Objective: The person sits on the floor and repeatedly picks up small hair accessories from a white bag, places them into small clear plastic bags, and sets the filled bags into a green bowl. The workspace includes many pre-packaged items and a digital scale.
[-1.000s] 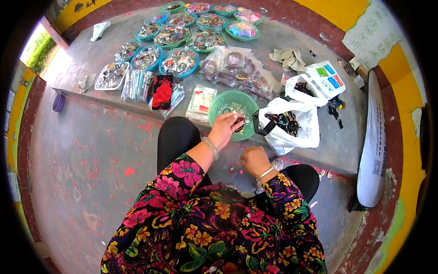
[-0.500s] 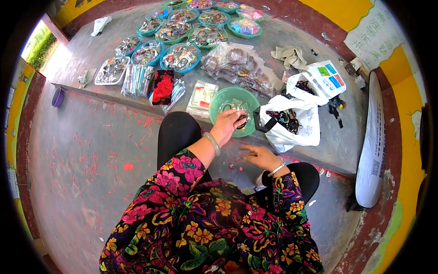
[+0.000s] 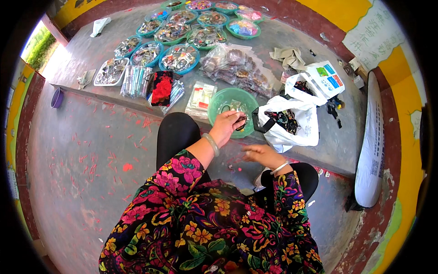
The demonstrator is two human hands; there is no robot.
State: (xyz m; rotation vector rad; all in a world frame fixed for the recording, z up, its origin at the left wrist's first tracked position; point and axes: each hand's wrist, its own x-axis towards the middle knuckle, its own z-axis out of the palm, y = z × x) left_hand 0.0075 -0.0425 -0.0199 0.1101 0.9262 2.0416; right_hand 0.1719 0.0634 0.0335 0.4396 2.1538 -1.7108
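Note:
My left hand (image 3: 226,126), with a pale bangle on its wrist, is closed on a small dark cord loop (image 3: 242,121) over the near part of the green basin (image 3: 216,101). Its exact kind is too small to make out. Inside the basin lie clear plastic packets (image 3: 235,106) and dark loops. My right hand (image 3: 263,156) hangs in front of the platform edge, below the basin, fingers loosely stretched and slightly blurred, with nothing visible in them. Right beside the basin stands a white plastic bag (image 3: 303,132) full of dark bands (image 3: 286,121).
Packs of white cards (image 3: 200,98) lie left of the basin. Behind are heaps of bagged brown items (image 3: 239,66) and several basins of small packets (image 3: 180,58). Another white bag (image 3: 325,82) stands at the right. A red-and-black pouch (image 3: 162,87) lies on the platform (image 3: 337,150).
My left hand stays over the basin, still gripping the dark loop. The fingers of my right hand have shifted slightly. The view has moved a little.

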